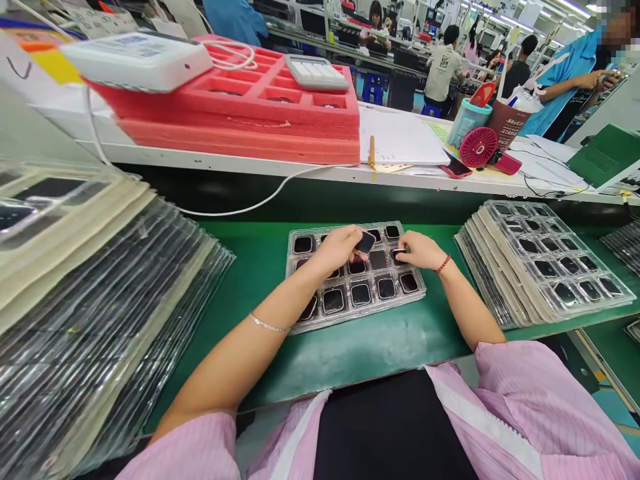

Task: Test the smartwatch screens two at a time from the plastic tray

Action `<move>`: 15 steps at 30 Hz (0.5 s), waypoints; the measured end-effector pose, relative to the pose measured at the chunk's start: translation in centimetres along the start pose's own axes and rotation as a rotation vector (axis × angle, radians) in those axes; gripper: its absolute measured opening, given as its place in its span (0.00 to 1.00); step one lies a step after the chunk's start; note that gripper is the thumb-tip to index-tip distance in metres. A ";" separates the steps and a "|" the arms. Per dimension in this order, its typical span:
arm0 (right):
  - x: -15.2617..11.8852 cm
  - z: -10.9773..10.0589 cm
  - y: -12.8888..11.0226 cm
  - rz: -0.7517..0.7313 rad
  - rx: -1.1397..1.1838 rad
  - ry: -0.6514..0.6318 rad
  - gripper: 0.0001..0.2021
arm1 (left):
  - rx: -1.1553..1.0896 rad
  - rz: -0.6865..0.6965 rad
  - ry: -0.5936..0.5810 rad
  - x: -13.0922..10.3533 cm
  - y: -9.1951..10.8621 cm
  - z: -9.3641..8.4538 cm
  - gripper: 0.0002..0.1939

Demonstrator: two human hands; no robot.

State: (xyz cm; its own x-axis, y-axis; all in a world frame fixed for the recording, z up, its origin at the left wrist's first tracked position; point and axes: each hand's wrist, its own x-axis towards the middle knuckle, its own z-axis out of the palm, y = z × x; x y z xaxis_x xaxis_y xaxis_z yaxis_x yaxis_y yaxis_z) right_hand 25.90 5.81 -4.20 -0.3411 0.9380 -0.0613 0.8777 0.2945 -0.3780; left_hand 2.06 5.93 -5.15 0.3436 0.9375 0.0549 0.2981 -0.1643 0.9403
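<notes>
A clear plastic tray (360,312) with square pockets lies on the green bench mat, holding several dark rounded-square smartwatch bodies with pale rims. Above its middle, my left hand (341,248) pinches one smartwatch body (367,243), its dark face tilted up. One pocket (379,260) beside that piece has no watch body in it. Over the right side of the tray, my right hand (419,250) has its fingers closed on another smartwatch body (399,256), at its pocket. Part of the tray's left side is hidden behind my left hand and forearm.
A tall stack of trays (115,313) stands at left, and a filled tray stack (550,267) at right. The shelf behind carries red foam trays (240,133), a scale (137,60), papers (400,137) and a pink fan (479,147). A white cable (270,198) hangs down.
</notes>
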 end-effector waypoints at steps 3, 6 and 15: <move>1.1 -0.1 -0.5 -0.032 0.352 -0.057 0.10 | -0.338 -0.134 -0.018 0.0 1.0 -1.4 0.17; 2.3 0.0 -1.4 -0.037 1.054 -0.157 0.16 | -0.695 -0.234 -0.064 -0.5 2.3 -2.6 0.17; 0.6 -1.8 -3.6 -0.158 1.581 -0.275 0.30 | -0.824 -0.141 -0.122 -3.9 4.6 -4.7 0.26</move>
State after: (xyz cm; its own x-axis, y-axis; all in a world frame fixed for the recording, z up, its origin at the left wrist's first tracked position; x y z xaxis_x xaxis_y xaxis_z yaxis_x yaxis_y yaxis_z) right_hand 23.12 5.65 -1.26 -0.5898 0.8072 -0.0209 -0.3195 -0.2570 -0.9121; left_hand -2.14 2.94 0.50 0.4598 0.8850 -0.0735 -0.3832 0.2724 0.8826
